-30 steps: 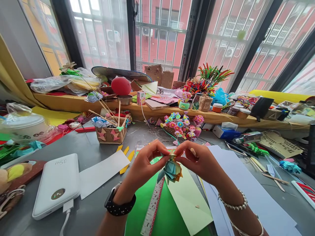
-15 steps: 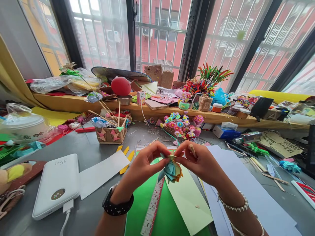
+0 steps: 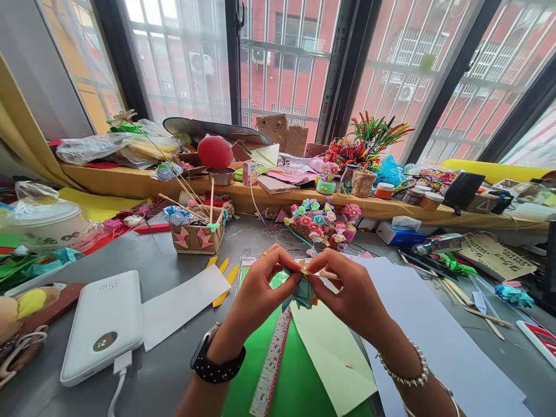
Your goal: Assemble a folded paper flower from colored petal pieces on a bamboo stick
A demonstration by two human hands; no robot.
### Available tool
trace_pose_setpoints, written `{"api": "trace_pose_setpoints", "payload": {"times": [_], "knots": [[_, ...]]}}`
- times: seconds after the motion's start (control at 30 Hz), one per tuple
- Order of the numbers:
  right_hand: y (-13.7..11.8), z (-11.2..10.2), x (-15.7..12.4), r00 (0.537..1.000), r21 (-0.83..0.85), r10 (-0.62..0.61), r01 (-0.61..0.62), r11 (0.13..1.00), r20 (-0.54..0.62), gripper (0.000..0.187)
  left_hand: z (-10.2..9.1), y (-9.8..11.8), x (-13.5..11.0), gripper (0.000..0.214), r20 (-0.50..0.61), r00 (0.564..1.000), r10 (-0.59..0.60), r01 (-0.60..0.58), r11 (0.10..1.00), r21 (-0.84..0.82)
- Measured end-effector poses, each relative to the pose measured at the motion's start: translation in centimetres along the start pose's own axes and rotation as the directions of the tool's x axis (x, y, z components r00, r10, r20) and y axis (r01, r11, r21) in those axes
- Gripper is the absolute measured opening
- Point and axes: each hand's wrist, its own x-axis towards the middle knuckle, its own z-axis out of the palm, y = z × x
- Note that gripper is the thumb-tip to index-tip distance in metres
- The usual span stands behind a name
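Over the middle of the desk, my left hand (image 3: 266, 284) pinches the top of a folded paper flower (image 3: 303, 294) with thumb and fingertips. The flower has blue petals and a bit of orange low on its right side. From the other side, my right hand (image 3: 354, 284) grips the same top with its thumb and index finger. A short pale stick (image 3: 330, 275) is tucked among the right hand's fingers. My fingertips hide the point where they meet. Beneath lie a green board (image 3: 245, 370), a patterned ruler (image 3: 273, 362) and a pale green paper sheet (image 3: 334, 359).
A white power bank (image 3: 102, 324) with a cable lies left, beside a white paper strip (image 3: 186, 307) and yellow paper pieces (image 3: 225, 292). Behind stand a cardboard box (image 3: 197, 238) with sticks and crocheted flowers (image 3: 315, 220). White sheets (image 3: 425, 330) spread to the right.
Both hands have risen slightly with the flower and turned it, so less orange shows. My right fingers have curled in, and the stick now lies flatter.
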Motion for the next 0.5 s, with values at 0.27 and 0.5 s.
{"api": "trace_pose_setpoints", "payload": {"times": [0.27,0.5], "knots": [[0.16,-0.39,-0.12,0.989,0.011,-0.063,0.065,0.998,-0.132,0.010,-0.11,-0.05,-0.05,0.040,0.171,0.983,-0.071,0.116,0.957,-0.266],[0.51,-0.60,0.21,0.997,0.020,-0.066,0.067,0.998,-0.026,0.028,0.14,-0.18,-0.02,0.038,0.257,0.956,-0.142,0.196,0.961,-0.197]]}}
